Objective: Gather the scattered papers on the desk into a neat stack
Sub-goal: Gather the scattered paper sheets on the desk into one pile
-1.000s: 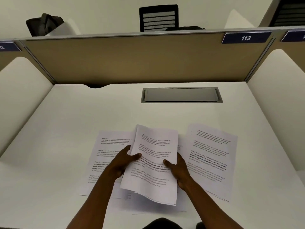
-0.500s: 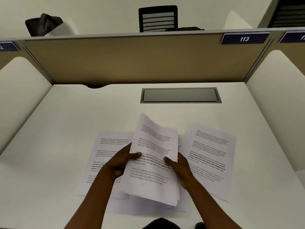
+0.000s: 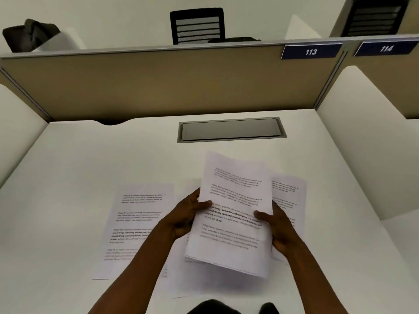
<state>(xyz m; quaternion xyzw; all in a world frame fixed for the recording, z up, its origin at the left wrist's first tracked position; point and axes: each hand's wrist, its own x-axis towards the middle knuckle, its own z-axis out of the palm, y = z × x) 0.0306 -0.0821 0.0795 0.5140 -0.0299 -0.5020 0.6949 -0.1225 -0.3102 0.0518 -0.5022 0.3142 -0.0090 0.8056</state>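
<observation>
White sheaf pinched at both edges — left hand, right hand — raised off desk, likely to square it.

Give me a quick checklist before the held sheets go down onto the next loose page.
1. Left hand grips the held sheets: ok.
2. Right hand grips their other edge: ok.
3. Held sheets' edges aligned: not ok, the lower edges are staggered.
4. All papers gathered: not ok; the left page and right page lie on the desk.
5. More sheets beneath the held ones: cannot tell.
</observation>
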